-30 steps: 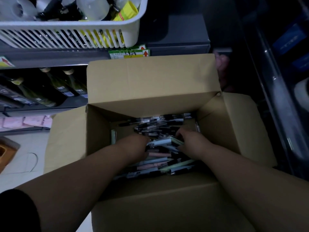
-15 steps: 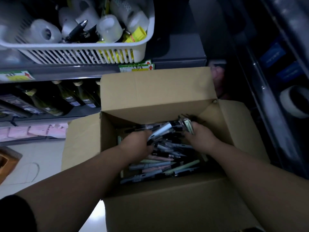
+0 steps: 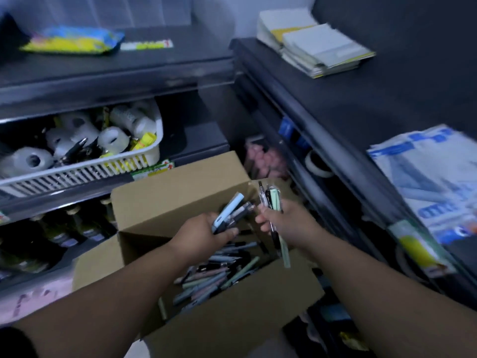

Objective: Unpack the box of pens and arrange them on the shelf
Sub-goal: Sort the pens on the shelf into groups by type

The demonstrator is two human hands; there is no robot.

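- The box [image 3: 180,192] stands open with its flaps spread.
- Loose pens [image 3: 219,275] lie heaped on the bottom of the box: black, grey, pale green and pink.
- The left hand [image 3: 206,235] is over the middle of the box. Its fingers are curled round a bunch [image 3: 233,213] of pens with a pale blue one on top, their ends pointing toward the box's far right corner.
- The right hand [image 3: 289,220] is over the box's right wall and grips a handful [image 3: 271,200] of pens nearly upright. One green pen [image 3: 284,250] hangs below the hand, over that wall.
- A white basket [image 3: 77,174] with tape rolls sits on the shelving behind and left of the box.
- Bottles [image 3: 59,228] stand left of the box, one level lower.
- A dark shelf [image 3: 361,104] runs along the box's right side. On it are a paper stack [image 3: 317,47], far behind the box, and printed bags [image 3: 433,182], farther right.
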